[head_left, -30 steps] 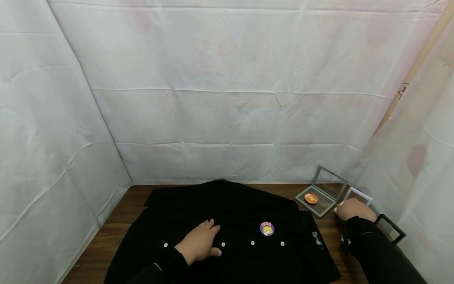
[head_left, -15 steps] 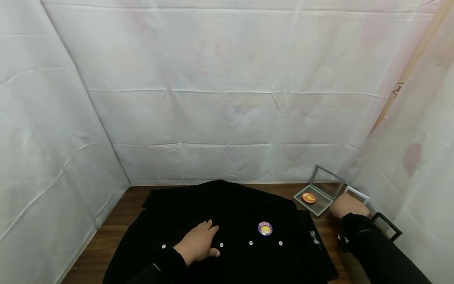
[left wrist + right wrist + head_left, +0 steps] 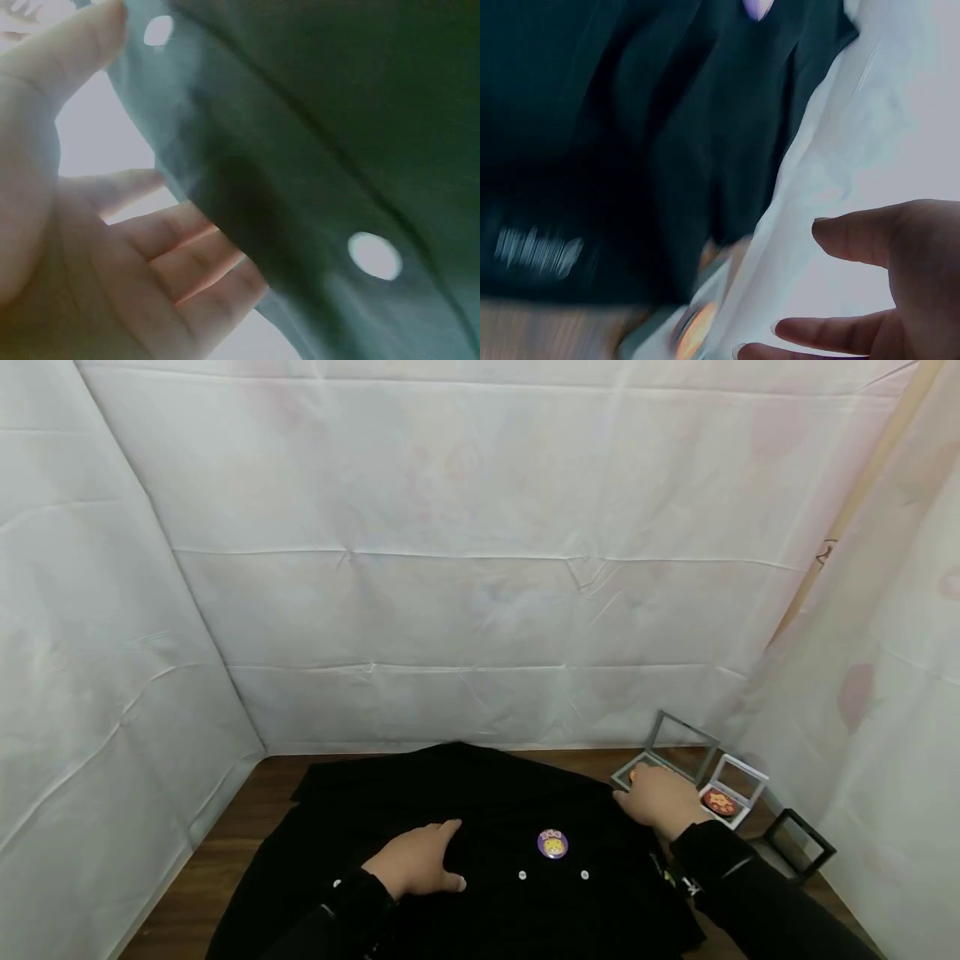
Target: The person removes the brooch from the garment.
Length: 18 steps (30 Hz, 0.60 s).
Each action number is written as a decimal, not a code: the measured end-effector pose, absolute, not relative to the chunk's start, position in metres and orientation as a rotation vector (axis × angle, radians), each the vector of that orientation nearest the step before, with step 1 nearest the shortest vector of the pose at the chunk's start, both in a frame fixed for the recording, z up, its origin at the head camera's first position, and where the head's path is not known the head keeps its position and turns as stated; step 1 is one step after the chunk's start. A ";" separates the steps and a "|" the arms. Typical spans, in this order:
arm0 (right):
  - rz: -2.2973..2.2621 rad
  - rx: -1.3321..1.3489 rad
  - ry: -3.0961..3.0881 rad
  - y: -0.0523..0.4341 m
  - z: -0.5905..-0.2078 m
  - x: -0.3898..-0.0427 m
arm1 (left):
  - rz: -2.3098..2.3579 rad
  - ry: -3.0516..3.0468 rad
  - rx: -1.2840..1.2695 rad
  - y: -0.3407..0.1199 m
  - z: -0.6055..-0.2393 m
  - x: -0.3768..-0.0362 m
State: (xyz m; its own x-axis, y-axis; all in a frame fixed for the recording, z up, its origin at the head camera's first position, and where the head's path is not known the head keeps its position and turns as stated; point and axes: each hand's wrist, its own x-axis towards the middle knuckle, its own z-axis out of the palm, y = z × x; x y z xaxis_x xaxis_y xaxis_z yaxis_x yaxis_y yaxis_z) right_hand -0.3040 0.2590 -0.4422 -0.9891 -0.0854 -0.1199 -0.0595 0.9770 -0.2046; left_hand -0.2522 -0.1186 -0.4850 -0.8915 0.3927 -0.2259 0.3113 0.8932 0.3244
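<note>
Brown tabletop (image 3: 243, 827): 3 frames (image 3: 742, 815) in head view, 1 in right wrist's.

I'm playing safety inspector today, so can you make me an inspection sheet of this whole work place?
Surface: brown wooden table; black garment with white buttons lies on it.
Job's things: purple badge on the garment; orange badge in open grey case; red badge in open white case; open black case to its right.
Clutter: nothing seen.
Hands: left hand at the garment, thumb spread; right hand by the grey case, fingers apart; neither visibly grips anything.
Cables: nothing seen.
Surroundings: pale sheets behind and at both sides; wooden pole at right.
</note>
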 end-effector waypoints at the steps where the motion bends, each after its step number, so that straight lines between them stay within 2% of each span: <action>1: -0.308 -0.118 2.998 0.257 -0.442 -0.302 | 0.421 2.774 0.524 -0.115 -0.483 -0.253; 9: -0.482 -0.250 2.985 0.226 -0.448 -0.279 | 0.445 2.818 0.606 -0.070 -0.474 -0.256; 14: -0.578 -0.290 2.973 0.211 -0.462 -0.272 | 0.479 2.851 0.629 -0.046 -0.476 -0.259; 18: -0.626 -0.419 2.973 0.199 -0.479 -0.268 | 0.482 2.866 0.603 -0.037 -0.483 -0.262</action>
